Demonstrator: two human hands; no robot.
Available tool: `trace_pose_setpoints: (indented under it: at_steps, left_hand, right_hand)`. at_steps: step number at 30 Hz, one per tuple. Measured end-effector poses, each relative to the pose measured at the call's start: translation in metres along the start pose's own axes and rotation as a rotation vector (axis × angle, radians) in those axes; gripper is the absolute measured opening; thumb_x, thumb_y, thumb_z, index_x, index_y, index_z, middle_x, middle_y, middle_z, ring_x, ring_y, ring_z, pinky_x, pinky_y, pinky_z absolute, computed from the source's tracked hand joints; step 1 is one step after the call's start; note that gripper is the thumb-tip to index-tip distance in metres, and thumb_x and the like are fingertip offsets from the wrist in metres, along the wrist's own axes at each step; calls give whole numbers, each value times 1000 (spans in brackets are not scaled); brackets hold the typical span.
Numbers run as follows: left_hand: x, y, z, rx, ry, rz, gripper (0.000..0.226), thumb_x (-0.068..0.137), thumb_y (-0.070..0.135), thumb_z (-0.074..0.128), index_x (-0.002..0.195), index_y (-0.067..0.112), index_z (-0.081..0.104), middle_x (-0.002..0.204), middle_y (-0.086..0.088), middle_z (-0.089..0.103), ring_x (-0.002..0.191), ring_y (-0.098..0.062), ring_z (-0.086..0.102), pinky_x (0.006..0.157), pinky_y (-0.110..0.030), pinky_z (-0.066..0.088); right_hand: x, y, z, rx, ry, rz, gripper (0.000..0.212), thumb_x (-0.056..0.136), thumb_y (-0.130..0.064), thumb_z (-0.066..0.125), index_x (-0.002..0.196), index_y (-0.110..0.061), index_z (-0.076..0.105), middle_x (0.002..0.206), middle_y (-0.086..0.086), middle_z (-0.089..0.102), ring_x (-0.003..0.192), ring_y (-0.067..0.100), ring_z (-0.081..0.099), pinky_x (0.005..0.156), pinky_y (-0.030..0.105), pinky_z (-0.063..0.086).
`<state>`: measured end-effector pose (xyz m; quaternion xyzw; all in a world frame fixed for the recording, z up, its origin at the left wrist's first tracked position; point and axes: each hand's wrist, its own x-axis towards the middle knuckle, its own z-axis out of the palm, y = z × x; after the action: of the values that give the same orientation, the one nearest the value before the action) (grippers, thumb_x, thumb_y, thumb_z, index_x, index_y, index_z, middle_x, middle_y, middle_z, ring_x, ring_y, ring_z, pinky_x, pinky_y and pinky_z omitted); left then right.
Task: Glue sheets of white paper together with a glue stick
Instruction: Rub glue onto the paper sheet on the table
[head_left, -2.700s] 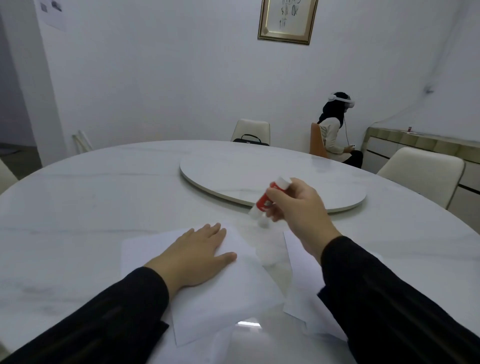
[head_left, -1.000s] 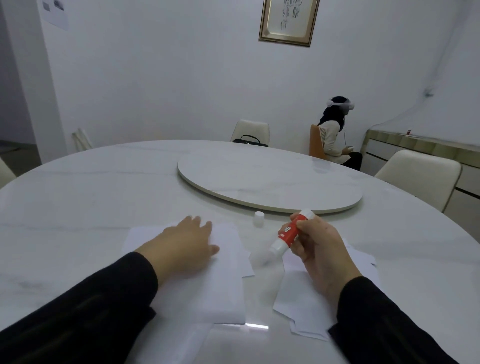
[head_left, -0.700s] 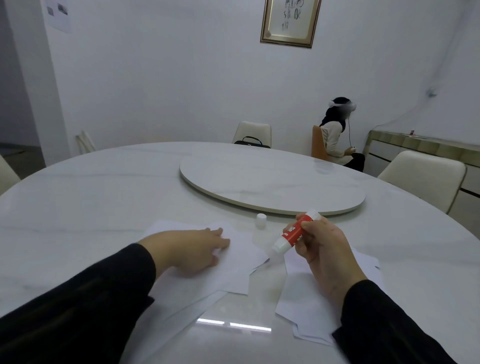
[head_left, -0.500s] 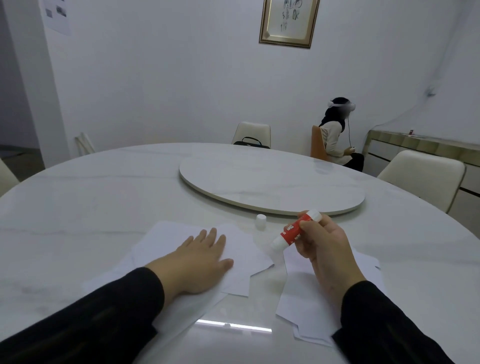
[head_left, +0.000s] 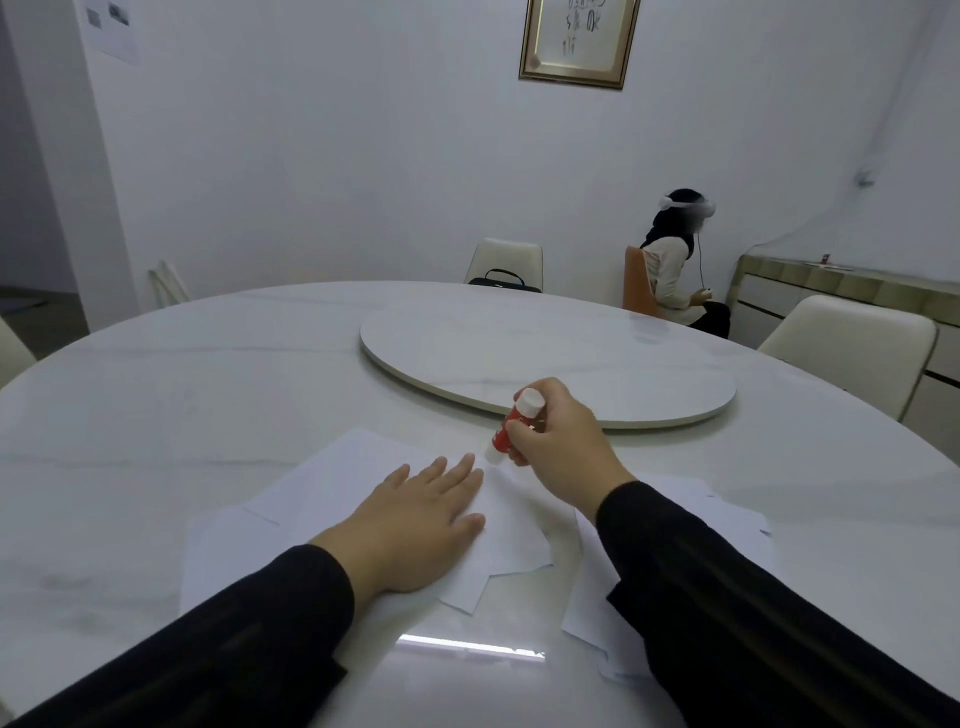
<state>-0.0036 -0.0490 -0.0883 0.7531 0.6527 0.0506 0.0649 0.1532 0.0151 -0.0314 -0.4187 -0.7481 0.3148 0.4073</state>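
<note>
Midway, apparently — left hand (head_left: 415, 525) lay flat on overlapped paper sheets (head_left: 332, 483), right hand (head_left: 556, 441) fingers gripping glue stick (head_left: 511, 426) at a corner — pressing remained.

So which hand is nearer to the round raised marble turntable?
Right. The right hand, gripping the red glue stick, is just before the turntable rim; the left hand lies farther back.

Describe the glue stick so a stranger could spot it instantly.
On the round white table, just in front of the raised turntable, the right hand grips the glue stick, tip down on white paper. Its red barrel is the only bright colour there.
</note>
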Motion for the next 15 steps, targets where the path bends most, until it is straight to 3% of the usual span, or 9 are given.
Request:
trace_pose_setpoints:
  at_steps: [5,9,15]
  left_hand:
    - [4,-1,0,0,-27,-10,58,94,48,15,148,32,-2,158,14,-6,145,-8,-8,115,-33,-6]
    - [5,-1,-1,-5,-35,-14,59,94,49,15,148,32,-3,158,15,-6,145,-9,-8,115,-33,-7]
    - [2,1,-4,-10,-51,-26,59,94,49,16,148,32,-2,158,14,-7,145,-9,-8,115,-33,-6]
  right_hand:
    - [4,10,6,-143,-91,-84,10,91,-14,49,100,-17,48,84,-5,67,75,10,62,74,31,52]
    - [1,8,-1,-243,-186,-130,11,91,-16,45,101,-16,45,92,-1,66,88,15,64,80,31,51]
    - [-21,0,-20,-238,-244,-88,11,85,-18,48,96,-19,46,90,6,67,78,27,61,73,41,52]
